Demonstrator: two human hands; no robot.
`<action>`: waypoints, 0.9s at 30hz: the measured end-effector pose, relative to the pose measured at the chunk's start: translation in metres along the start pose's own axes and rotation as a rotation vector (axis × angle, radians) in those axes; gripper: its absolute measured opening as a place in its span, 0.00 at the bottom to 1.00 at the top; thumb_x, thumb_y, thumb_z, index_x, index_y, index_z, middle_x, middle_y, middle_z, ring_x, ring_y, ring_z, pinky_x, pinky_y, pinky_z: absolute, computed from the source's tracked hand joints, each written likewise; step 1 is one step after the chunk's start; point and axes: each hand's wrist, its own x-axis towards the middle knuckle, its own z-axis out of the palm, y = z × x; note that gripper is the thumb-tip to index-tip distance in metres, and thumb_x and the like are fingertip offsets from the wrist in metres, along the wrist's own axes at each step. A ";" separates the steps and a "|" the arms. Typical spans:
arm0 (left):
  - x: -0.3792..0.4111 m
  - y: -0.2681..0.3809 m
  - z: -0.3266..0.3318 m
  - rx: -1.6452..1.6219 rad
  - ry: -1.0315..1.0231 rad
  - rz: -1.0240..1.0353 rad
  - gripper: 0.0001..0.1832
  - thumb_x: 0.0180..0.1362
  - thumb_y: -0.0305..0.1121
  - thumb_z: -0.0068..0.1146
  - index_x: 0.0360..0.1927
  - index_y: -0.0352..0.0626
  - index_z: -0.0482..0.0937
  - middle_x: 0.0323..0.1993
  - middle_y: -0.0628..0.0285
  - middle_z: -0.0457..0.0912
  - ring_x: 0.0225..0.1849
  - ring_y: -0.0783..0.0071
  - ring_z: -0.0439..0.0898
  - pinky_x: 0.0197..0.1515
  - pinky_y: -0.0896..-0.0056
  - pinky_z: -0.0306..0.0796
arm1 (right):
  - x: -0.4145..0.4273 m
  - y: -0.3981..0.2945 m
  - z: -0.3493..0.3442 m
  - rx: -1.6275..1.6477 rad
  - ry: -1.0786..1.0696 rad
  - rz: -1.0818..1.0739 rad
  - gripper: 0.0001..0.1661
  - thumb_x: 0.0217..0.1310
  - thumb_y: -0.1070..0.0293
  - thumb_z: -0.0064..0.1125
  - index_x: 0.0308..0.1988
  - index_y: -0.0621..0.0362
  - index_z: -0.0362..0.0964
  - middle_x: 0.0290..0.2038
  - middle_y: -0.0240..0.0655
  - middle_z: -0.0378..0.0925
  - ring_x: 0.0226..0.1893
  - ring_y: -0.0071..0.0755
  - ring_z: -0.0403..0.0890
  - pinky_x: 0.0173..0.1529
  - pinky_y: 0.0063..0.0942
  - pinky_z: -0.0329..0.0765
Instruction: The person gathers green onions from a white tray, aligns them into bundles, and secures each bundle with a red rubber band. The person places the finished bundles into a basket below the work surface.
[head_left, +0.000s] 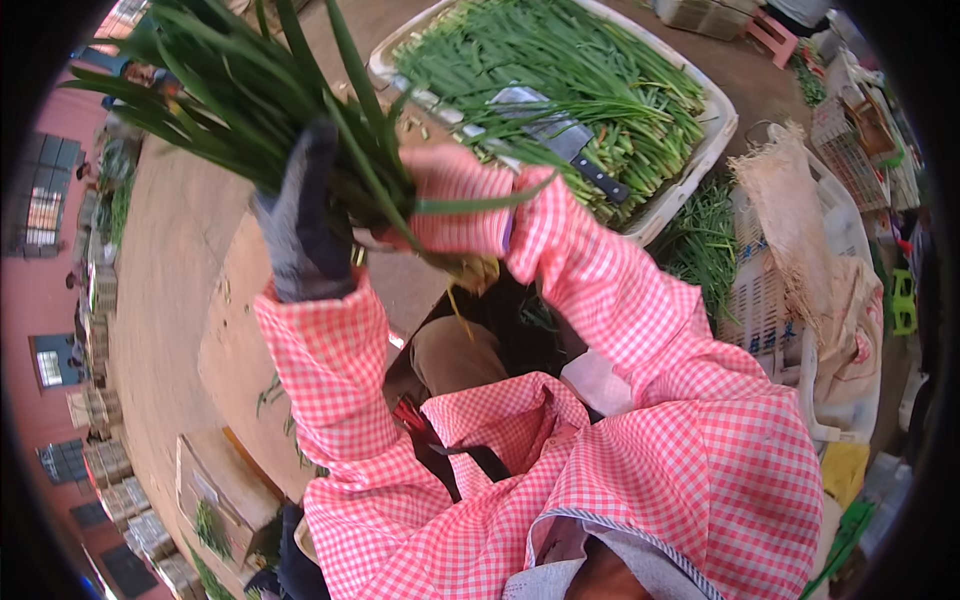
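My left hand (304, 217), in a grey and black work glove, is closed around a bunch of long, flat green leaves (247, 97), which look like garlic chives. The leaf tips fan out to the upper left. Across from it, my right hand (457, 195) wears a pink striped glove and presses on the same bunch from the other side; its fingers are blurred and partly hidden. Pale stem ends (472, 271) poke out below my right wrist. Beyond my hands stands a white plastic crate (721, 124) full of similar greens (555, 45). A cleaver (551, 124) with a black handle lies on them.
To the right, a perforated plastic crate (757, 292) carries a frayed woven sack (787, 225), beside loose greens (701, 240). A cardboard box (225, 487) sits at lower left. Farther off are a pink stool (772, 36) and a green stool (904, 301).
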 end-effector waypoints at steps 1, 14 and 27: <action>0.007 0.005 0.007 -0.005 -0.012 0.077 0.15 0.57 0.34 0.57 0.45 0.37 0.76 0.38 0.59 0.80 0.36 0.71 0.80 0.40 0.71 0.75 | 0.006 -0.007 0.008 -0.016 0.005 -0.026 0.08 0.57 0.66 0.58 0.34 0.59 0.71 0.32 0.39 0.77 0.31 0.36 0.78 0.32 0.36 0.75; 0.014 0.016 0.007 0.431 -0.168 0.021 0.20 0.44 0.29 0.70 0.41 0.34 0.79 0.32 0.64 0.81 0.33 0.80 0.77 0.39 0.78 0.71 | 0.047 -0.063 0.003 -1.985 -0.220 -1.050 0.29 0.39 0.42 0.63 0.38 0.50 0.77 0.29 0.38 0.80 0.30 0.40 0.81 0.36 0.32 0.76; 0.032 0.004 -0.032 0.155 0.048 -0.093 0.21 0.58 0.30 0.55 0.52 0.27 0.67 0.27 0.63 0.76 0.35 0.70 0.78 0.55 0.62 0.70 | -0.012 -0.049 -0.004 -2.127 0.197 -0.775 0.30 0.48 0.42 0.53 0.44 0.53 0.76 0.36 0.45 0.79 0.38 0.47 0.80 0.45 0.36 0.75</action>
